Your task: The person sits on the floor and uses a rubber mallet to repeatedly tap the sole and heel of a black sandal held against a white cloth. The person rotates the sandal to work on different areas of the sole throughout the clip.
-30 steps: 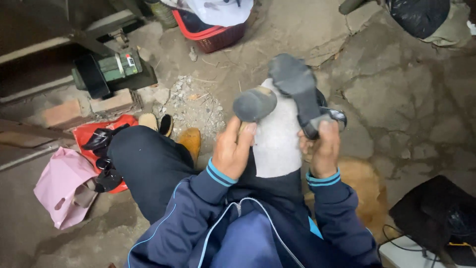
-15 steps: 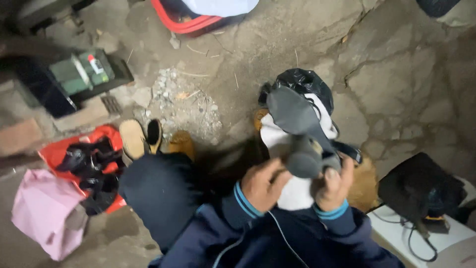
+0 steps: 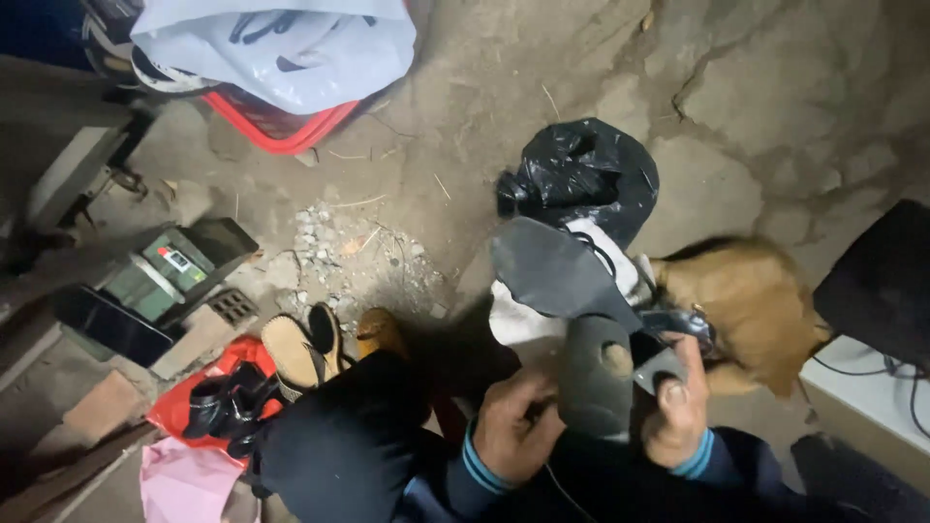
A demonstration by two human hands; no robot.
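Note:
I hold a dark grey high-heeled shoe (image 3: 557, 276) upside down over my lap, its flat sole facing up and pointing away from me. My left hand (image 3: 511, 431) curls around the lower part beside the thick heel (image 3: 596, 378). At the heel's right side my right hand (image 3: 678, 412) pinches the shoe, thumb on top. White cloth or paper (image 3: 518, 324) shows under the sole. Both wrists wear dark blue sleeves with light blue cuffs.
A black plastic bag (image 3: 581, 174) lies just beyond the shoe, with a brown furry thing (image 3: 756, 300) to its right. At the left are tan sandals (image 3: 300, 349), a red bag with black shoes (image 3: 208, 407), a pink bag (image 3: 184, 479) and a dark green box (image 3: 165, 276). A red basket (image 3: 281, 126) stands at the far left.
The shoe has come down and nearer to my lap, with both hands still on it. The view has swung, so the black bag and the furry thing now show.

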